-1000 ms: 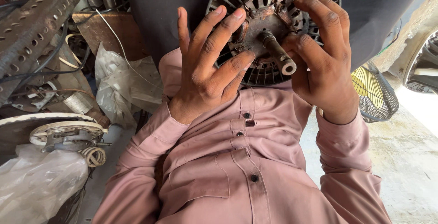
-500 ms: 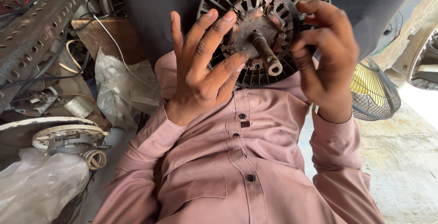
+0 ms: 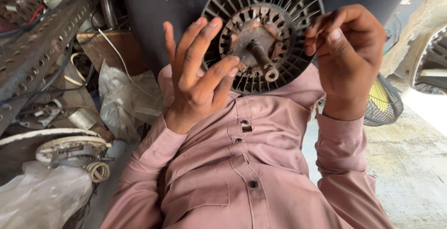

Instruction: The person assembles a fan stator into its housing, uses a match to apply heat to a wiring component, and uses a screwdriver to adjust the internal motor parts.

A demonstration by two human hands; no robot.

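Note:
A round dark fan motor (image 3: 279, 5) with slotted vents and copper windings rests against dark trousers, its rusty steel shaft (image 3: 263, 61) pointing toward me. My left hand (image 3: 195, 84) is raised on the motor's left side with fingers spread, and one fingertip touches the motor's face near the shaft. My right hand (image 3: 354, 56) is curled at the motor's right rim, its fingertips pinching the edge. Pink shirt sleeves run from both wrists down to the bottom of the view.
A perforated metal angle bar (image 3: 42, 47) and tangled wires lie at the left. Crumpled clear plastic (image 3: 121, 98) lies beside a white round part (image 3: 70, 147) and a wire coil (image 3: 98, 170). A wire fan guard (image 3: 384, 101) stands at the right on concrete floor (image 3: 414, 164).
My right hand has come off the shaft area and moved right to the motor's rim. My left hand has spread and pulled back slightly, leaving the shaft uncovered.

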